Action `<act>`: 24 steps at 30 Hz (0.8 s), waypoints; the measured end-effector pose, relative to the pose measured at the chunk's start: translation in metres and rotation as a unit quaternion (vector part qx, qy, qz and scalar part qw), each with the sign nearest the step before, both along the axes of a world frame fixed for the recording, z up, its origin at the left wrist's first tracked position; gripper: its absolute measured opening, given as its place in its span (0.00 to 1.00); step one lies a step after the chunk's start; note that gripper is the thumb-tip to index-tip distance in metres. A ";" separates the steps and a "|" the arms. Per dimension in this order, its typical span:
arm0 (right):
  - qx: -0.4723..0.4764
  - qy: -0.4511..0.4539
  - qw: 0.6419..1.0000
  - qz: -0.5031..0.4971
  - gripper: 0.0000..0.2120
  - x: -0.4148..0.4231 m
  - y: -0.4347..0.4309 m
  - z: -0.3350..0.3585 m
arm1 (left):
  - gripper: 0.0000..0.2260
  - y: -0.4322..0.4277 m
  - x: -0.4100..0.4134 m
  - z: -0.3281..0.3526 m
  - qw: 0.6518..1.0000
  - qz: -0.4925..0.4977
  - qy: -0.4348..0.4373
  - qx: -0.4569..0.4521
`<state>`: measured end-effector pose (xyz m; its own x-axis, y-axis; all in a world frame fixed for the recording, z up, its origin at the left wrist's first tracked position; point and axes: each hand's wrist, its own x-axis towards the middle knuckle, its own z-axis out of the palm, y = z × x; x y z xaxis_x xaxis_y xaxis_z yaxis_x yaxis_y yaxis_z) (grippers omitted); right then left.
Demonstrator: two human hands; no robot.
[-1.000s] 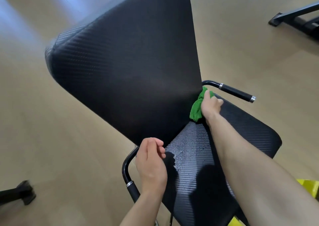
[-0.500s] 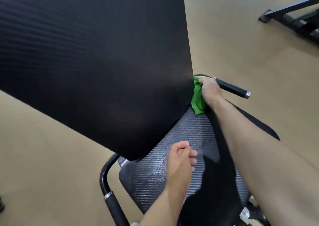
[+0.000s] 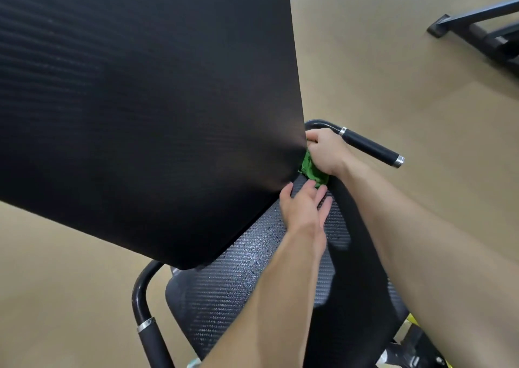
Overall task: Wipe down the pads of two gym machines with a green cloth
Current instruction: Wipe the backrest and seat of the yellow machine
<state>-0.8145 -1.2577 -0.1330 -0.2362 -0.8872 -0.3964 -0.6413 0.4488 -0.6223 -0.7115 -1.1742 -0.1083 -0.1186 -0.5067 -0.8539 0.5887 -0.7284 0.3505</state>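
The right hand (image 3: 325,154) grips the green cloth (image 3: 312,171) where the back pad (image 3: 146,101) meets the seat pad (image 3: 241,280). The left hand (image 3: 304,207) lies just below the cloth, its fingers spread and holding nothing.

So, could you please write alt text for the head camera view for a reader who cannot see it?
A person's right hand presses a green cloth into the joint where a black back pad meets the wet seat pad of a gym machine. The left hand reaches toward the cloth, fingers open.
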 end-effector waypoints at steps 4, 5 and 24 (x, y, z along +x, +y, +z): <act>-0.013 -0.053 0.997 -0.057 0.09 0.005 0.004 0.008 | 0.27 -0.001 0.007 -0.001 0.999 0.005 0.045 0.023; -0.006 -0.045 0.997 -0.063 0.08 0.005 0.006 0.010 | 0.27 0.000 0.008 -0.001 0.998 0.002 0.050 0.025; 0.113 0.029 0.993 -0.006 0.10 0.015 0.012 0.021 | 0.15 -0.017 -0.001 0.001 0.990 0.041 0.116 0.072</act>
<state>-0.8000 -1.2459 -0.1124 -0.2746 -0.7745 -0.5698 -0.6670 0.5803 -0.4673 -0.7121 -1.1914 -0.1069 -0.2839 -0.3981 -0.8723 0.7000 -0.7078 0.0952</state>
